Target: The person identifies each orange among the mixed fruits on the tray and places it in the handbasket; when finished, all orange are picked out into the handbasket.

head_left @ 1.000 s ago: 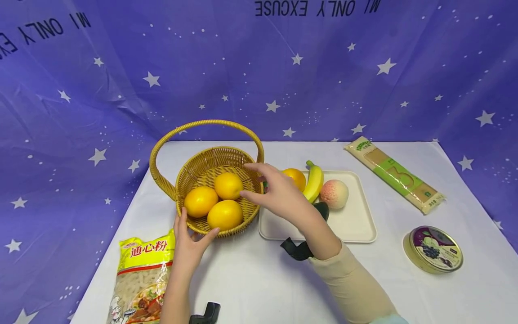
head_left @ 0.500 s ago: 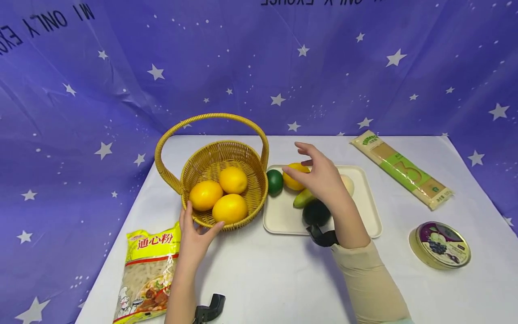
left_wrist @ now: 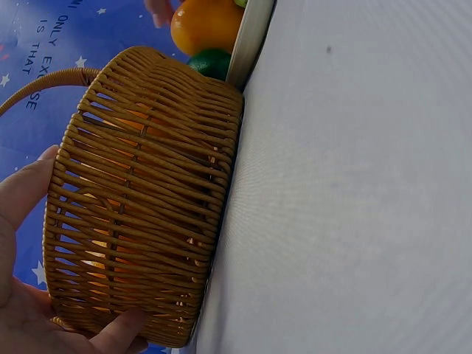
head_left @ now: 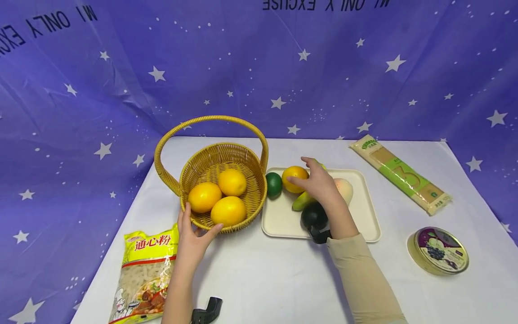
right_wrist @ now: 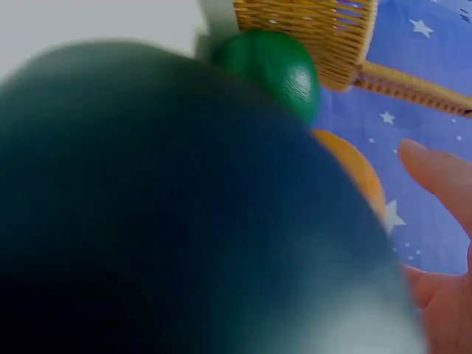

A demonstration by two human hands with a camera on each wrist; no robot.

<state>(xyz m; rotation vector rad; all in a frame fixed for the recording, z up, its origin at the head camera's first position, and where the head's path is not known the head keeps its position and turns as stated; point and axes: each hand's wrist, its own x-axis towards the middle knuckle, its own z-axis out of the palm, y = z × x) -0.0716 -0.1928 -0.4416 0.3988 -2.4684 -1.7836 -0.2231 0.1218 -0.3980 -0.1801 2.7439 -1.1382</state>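
My left hand [head_left: 192, 243] grips the near rim of a wicker basket [head_left: 259, 193], thumb and fingers spread along its wall. Inside the basket lie three yellow-orange lemons [head_left: 228, 211]. My right hand [head_left: 323, 186] hovers over a cream tray [head_left: 279, 227], its thumb overlapping a yellow-orange fruit [head_left: 291, 174] in the head view. In the right wrist view the thumb [right_wrist: 439, 173] stands apart from that fruit. Also on the tray are a green fruit [head_left: 274, 184], a banana [head_left: 300, 203], a dark round fruit [head_left: 313, 215] and a peach [head_left: 344, 190], partly hidden by the hand.
A macaroni bag [head_left: 147, 270] lies at the front left, beside the left forearm. To the right of the tray are a noodle packet [head_left: 400, 173] and a round tin [head_left: 439, 252]. The basket's tall handle [head_left: 212, 118] arches over it. A purple star-print cloth [head_left: 251, 67] hangs behind.
My right hand has moved from over the basket rightward to the tray, then lowered slightly toward the yellow-orange fruit. My left hand has stayed on the basket rim.
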